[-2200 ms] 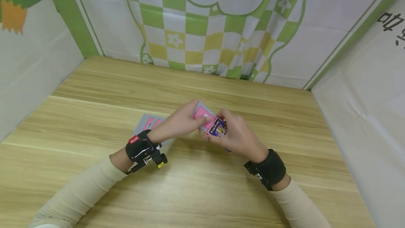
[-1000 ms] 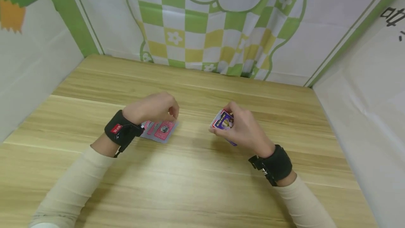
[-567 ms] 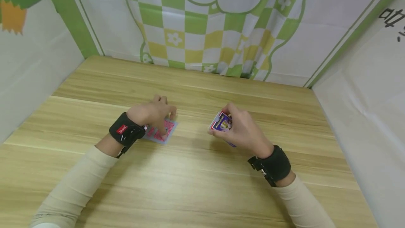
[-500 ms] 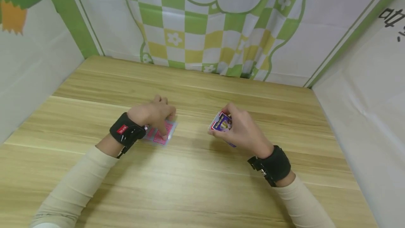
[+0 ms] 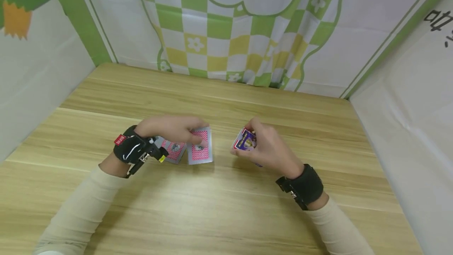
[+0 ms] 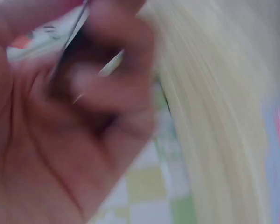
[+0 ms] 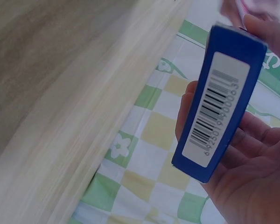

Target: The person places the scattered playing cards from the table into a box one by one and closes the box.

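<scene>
My left hand (image 5: pixel 175 127) pinches a red-backed playing card (image 5: pixel 201 152), thumb across its patterned back. Blurred in the left wrist view, the curled fingers (image 6: pixel 116 88) have a thin card edge between them. More red-backed cards (image 5: pixel 175 152) lie on the table just left of the held one, partly under that hand. A small card box (image 5: pixel 244 140), purple and red on the front, is gripped by my right hand (image 5: pixel 270 143) above the table. The right wrist view shows the blue end of the box (image 7: pixel 219 102) with a white barcode label, fingers and thumb along its sides.
The wooden table (image 5: pixel 219 207) spreads around both hands. A green, yellow and white checkered curtain (image 5: pixel 226 30) hangs at its back edge. White cloth walls (image 5: pixel 400 101) stand at the left and right sides.
The left hand went from the box to the cards on the table at left. From there it has lifted a card and shifted it right, towards the box. The right hand has barely moved.
</scene>
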Demonstrator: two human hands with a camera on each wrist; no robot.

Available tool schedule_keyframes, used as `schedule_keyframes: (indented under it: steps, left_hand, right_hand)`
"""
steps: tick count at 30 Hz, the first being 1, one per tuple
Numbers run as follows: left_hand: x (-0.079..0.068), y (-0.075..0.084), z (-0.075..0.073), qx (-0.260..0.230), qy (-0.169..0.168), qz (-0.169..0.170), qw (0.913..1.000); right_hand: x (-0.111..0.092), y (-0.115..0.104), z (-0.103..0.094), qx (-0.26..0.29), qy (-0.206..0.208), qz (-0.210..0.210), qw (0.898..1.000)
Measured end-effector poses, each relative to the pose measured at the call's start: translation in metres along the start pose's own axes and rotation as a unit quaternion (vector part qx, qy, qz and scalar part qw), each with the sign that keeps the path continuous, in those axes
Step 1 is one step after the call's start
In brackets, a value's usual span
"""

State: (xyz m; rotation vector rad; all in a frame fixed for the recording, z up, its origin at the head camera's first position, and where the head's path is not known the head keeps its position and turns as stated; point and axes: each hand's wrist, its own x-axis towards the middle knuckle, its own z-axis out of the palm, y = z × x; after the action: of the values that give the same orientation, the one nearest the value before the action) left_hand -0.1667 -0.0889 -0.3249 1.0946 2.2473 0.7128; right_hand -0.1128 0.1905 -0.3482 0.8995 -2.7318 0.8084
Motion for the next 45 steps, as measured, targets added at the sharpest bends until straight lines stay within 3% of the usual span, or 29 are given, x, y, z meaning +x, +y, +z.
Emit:
schedule_keyframes:
  steps: [2, 5, 9, 20, 28, 35, 39, 42, 45]
  left_hand:
    - [0.004, 0.005, 0.001, -0.050, 0.058, 0.014, 0.9969]
    - [0.012, 0.012, 0.006, -0.113, 0.134, 0.006, 0.9845]
    - [0.020, 0.019, 0.013, -0.147, 0.173, -0.007, 0.9737]
    - [0.021, 0.020, 0.017, -0.145, 0.186, -0.031, 0.9713]
    - [0.032, 0.023, 0.027, -0.137, 0.219, -0.039, 0.9651]
    - [0.037, 0.030, 0.037, -0.120, 0.276, -0.050, 0.9523]
    - [0.043, 0.038, 0.052, -0.119, 0.302, -0.055, 0.9444]
    - [0.046, 0.046, 0.065, -0.131, 0.282, -0.041, 0.9497]
    - [0.045, 0.050, 0.066, -0.115, 0.271, -0.026, 0.9554]
  right_hand:
    - [0.000, -0.001, 0.001, 0.008, -0.008, 0.000, 1.000]
    - [-0.001, -0.003, 0.004, 0.018, -0.020, 0.001, 1.000]
    - [-0.001, -0.004, 0.005, 0.022, -0.026, -0.004, 0.999]
    - [0.001, -0.006, 0.005, 0.019, -0.025, -0.017, 0.999]
    - [0.000, -0.007, 0.007, 0.031, -0.025, -0.022, 0.999]
    - [0.000, -0.007, 0.007, 0.031, -0.011, -0.011, 0.999]
    - [0.000, -0.005, 0.007, 0.029, 0.005, -0.014, 0.999]
    - [0.001, -0.004, 0.007, 0.020, 0.022, -0.025, 0.999]
    - [0.002, -0.003, 0.006, 0.015, 0.034, -0.031, 0.999]
